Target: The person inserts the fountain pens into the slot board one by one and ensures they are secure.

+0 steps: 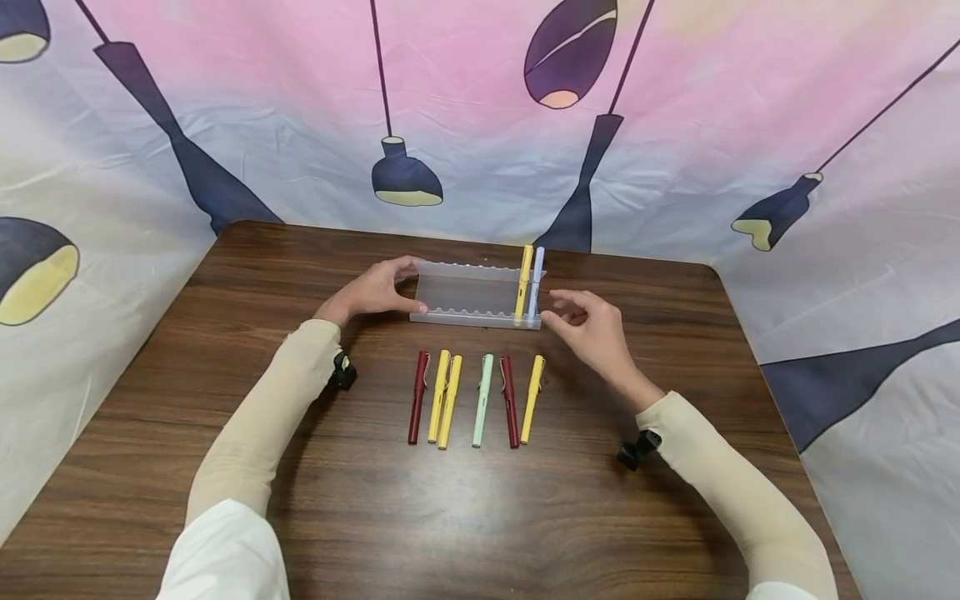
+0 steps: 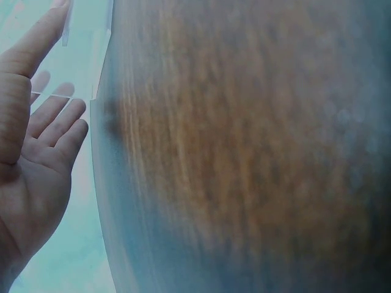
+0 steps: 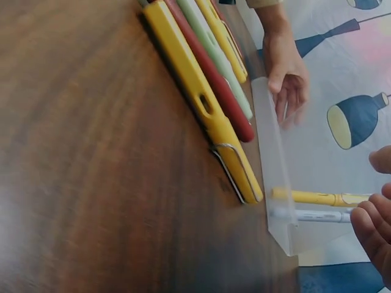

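Note:
A clear plastic pen tray (image 1: pixel 468 292) with notched edges lies at the back of the table. Two capped pens rest across its right end, one yellow (image 1: pixel 523 283) and one pale lavender (image 1: pixel 536 283). My left hand (image 1: pixel 375 287) holds the tray's left end, thumb at the front corner and fingers toward the back edge; in the left wrist view those fingers (image 2: pixel 64 125) show behind the clear plastic. Just off the tray's right end is my right hand (image 1: pixel 592 327), its fingers loosely bent with nothing between them. Only part of this hand (image 3: pixel 376 220) enters the right wrist view.
In front of the tray lies a row of pens: dark red (image 1: pixel 417 398), two touching yellows (image 1: pixel 438 396), mint green (image 1: pixel 482 400), another dark red (image 1: pixel 510 402) and a yellow (image 1: pixel 532 400). A printed curtain (image 1: pixel 480 100) hangs behind the brown wooden table (image 1: pixel 465 533).

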`<move>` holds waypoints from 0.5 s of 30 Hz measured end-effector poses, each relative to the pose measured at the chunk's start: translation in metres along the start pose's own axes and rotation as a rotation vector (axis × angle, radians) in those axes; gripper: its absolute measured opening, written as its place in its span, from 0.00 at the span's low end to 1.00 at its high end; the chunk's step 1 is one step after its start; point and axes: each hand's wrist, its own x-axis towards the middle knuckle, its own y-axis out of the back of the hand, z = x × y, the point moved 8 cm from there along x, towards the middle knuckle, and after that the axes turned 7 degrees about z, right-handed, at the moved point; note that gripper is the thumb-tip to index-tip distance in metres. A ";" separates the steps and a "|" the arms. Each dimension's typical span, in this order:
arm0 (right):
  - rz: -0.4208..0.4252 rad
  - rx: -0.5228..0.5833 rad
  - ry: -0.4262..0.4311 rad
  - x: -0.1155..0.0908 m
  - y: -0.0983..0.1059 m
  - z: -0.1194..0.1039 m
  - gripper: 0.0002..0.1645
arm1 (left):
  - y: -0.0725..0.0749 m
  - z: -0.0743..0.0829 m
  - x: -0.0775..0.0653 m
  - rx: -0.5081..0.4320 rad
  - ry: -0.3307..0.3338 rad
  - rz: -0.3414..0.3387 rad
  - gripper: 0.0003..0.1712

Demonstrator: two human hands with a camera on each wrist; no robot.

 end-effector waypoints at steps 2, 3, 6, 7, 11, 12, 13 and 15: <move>-0.001 -0.002 -0.004 -0.006 0.000 0.001 0.22 | 0.000 0.000 0.000 -0.005 -0.001 0.001 0.52; -0.001 0.000 -0.006 -0.010 0.000 0.001 0.22 | 0.000 0.000 0.000 -0.006 -0.001 0.002 0.52; -0.010 0.007 -0.015 -0.019 -0.002 0.002 0.21 | 0.000 0.000 0.000 -0.010 0.003 0.002 0.52; -0.016 0.011 -0.019 -0.023 -0.003 0.003 0.21 | 0.000 -0.001 0.000 -0.010 0.005 0.002 0.52; -0.045 0.012 -0.047 -0.035 -0.007 0.008 0.22 | 0.000 -0.002 0.001 -0.010 0.010 0.001 0.52; -0.052 0.010 -0.053 -0.038 -0.008 0.009 0.23 | 0.000 -0.002 0.001 -0.009 0.011 0.001 0.52; -0.058 0.007 -0.059 -0.041 -0.009 0.010 0.23 | 0.000 -0.002 0.001 -0.007 0.011 0.001 0.52; -0.067 -0.004 -0.074 -0.046 -0.010 0.013 0.23 | 0.001 -0.002 0.001 -0.004 0.009 0.000 0.51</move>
